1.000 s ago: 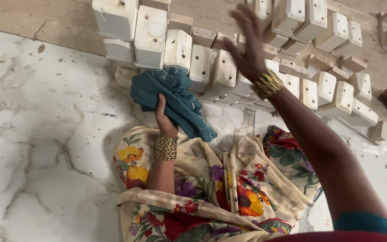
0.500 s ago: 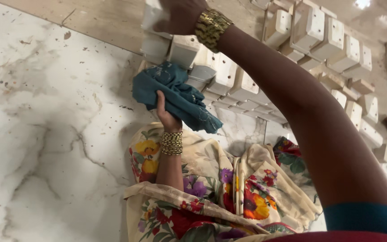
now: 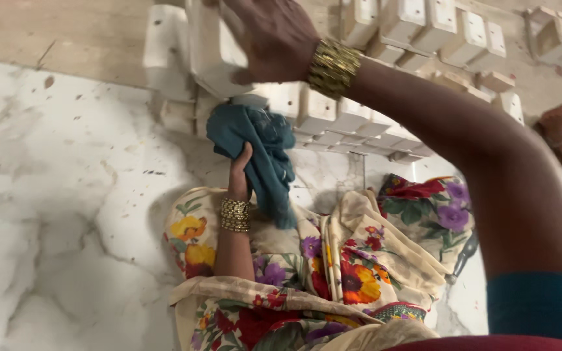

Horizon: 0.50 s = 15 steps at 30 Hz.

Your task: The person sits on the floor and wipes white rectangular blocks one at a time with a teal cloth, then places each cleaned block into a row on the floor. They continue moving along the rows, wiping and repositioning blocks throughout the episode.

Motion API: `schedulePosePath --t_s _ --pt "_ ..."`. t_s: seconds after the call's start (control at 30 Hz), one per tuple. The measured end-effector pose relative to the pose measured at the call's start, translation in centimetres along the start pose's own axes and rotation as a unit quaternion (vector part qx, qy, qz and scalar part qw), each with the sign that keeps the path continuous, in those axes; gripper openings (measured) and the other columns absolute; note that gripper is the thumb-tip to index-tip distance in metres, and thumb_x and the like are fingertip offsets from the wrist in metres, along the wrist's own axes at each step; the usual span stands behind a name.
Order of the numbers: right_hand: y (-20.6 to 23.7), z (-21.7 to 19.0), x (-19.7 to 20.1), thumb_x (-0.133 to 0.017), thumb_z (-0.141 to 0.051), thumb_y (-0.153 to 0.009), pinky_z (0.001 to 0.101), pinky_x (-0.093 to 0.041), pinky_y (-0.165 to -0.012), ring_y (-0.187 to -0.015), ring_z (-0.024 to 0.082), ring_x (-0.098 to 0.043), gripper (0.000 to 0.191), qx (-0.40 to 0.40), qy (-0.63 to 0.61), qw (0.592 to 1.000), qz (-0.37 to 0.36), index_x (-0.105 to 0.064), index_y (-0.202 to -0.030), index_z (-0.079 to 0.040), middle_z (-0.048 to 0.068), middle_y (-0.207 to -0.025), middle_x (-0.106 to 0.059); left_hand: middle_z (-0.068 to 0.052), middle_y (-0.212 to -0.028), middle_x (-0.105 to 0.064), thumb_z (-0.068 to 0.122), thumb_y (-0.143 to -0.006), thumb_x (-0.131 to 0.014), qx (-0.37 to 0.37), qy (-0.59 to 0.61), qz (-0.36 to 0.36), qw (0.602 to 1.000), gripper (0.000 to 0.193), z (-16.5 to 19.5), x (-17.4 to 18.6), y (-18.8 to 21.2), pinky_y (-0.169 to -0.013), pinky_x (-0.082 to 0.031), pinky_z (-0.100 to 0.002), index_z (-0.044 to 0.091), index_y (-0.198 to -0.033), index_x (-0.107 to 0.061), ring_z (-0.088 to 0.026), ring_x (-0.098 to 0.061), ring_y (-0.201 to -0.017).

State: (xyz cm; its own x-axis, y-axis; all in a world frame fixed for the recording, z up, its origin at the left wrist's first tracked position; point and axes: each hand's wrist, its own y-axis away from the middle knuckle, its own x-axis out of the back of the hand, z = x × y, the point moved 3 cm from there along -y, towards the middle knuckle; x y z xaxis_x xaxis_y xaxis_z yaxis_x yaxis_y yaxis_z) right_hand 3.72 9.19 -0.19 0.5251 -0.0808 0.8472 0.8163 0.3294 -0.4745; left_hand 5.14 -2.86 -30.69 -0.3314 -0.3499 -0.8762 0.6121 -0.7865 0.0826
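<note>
The right hand point(image 3: 271, 36), at twelve o'clock, has its fingers wrapped around a white block point(image 3: 213, 52), held above the heap of white blocks point(image 3: 352, 120). The left hand point(image 3: 239, 170), near the centre, is clenched on a teal cloth point(image 3: 261, 146) bunched just below that block. More white blocks point(image 3: 437, 32) lie at one o'clock. Another person's hand point(image 3: 556, 123) rests at three o'clock on the marble floor point(image 3: 66, 214).

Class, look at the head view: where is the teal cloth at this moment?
The teal cloth sits centre frame, bunched in the left hand, just below the white block gripped by the right hand and above the floral fabric.
</note>
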Motion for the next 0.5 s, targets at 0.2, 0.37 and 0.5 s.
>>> schedulePosePath --t_s 0.2,0.37,0.5 --pt "12.6 4.8 7.8 -0.096 -0.04 -0.073 0.0529 -0.05 -0.084 -0.126 0.036 -0.047 0.082 -0.089 0.082 0.986 -0.116 -0.05 -0.138 -0.02 0.015 -0.139 -0.045 -0.008 -0.117 -0.068 0.028 -0.098 -0.072 0.024 -0.019 0.001 1.0 0.047 -2.6 -0.8 -0.8 -0.091 -0.057 -0.039 0.001 -0.134 -0.058 -0.023 -0.068 -0.102" --pt "25.1 11.0 9.6 -0.096 -0.035 -0.059 0.0573 -0.051 -0.09 -0.137 0.047 -0.038 0.092 -0.242 0.046 0.951 -0.186 -0.051 -0.138 -0.019 0.026 -0.153 -0.036 -0.009 -0.123 -0.067 0.03 -0.099 -0.066 0.001 0.011 -0.025 1.0 0.047 -2.7 -1.2 -1.1 -0.095 -0.056 -0.04 0.002 -0.135 -0.055 -0.024 -0.068 -0.109" --pt "33.5 15.5 8.4 -0.099 -0.037 -0.045 0.065 -0.04 -0.111 -0.143 0.047 -0.032 0.117 -0.368 -0.053 0.894 -0.251 -0.042 -0.145 -0.015 0.025 -0.155 -0.032 -0.009 -0.125 -0.065 0.028 -0.102 -0.065 -0.008 -0.013 0.004 1.0 0.046 -3.2 -1.2 -1.0 -0.096 -0.054 -0.041 0.001 -0.138 -0.054 -0.024 -0.066 -0.11"
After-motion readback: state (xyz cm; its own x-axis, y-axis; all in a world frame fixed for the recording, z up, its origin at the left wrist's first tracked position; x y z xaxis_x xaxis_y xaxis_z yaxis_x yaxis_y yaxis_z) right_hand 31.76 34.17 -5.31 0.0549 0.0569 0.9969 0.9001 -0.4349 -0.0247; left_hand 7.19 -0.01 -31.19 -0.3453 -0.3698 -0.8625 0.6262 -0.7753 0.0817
